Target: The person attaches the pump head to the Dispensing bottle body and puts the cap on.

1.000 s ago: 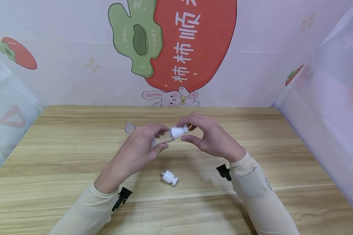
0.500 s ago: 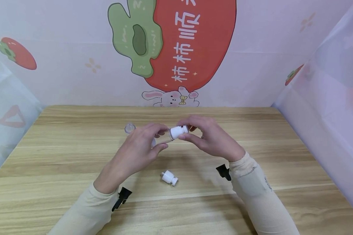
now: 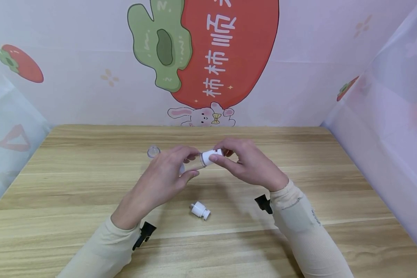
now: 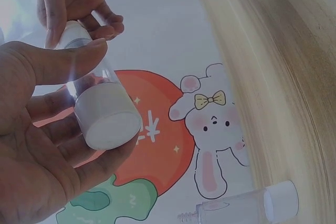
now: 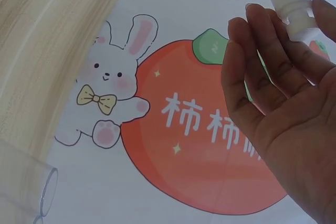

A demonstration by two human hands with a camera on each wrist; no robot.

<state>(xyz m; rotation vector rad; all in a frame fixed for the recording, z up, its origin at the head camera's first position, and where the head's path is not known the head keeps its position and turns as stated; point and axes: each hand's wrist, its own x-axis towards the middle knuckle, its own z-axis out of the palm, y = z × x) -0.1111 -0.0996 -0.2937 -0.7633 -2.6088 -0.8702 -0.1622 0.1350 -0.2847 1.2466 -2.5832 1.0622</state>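
Note:
My left hand point(image 3: 165, 173) holds a small clear bottle with a white base point(image 4: 107, 116), tilted, above the table. Thumb and fingers wrap round its clear body. On the bottle's far end sits a white pump top point(image 3: 208, 157). My right hand point(image 3: 248, 162) pinches this top between thumb and forefinger; in the right wrist view its other fingers point(image 5: 252, 61) are spread beside it. A second white pump head point(image 3: 200, 210) lies on its side on the table, nearer the body than the hands.
A clear round piece point(image 3: 153, 151) stands on the wooden table point(image 3: 73, 185) behind the left hand. The left wrist view shows another clear bottle with a white base point(image 4: 281, 201). A clear cylinder point(image 5: 26, 182) appears in the right wrist view. A printed cloth point(image 3: 90, 58) backs the table.
My right thumb has moved up from beneath onto the white pump top, and the right fingers have shifted slightly round it. The left hand has hardly moved.

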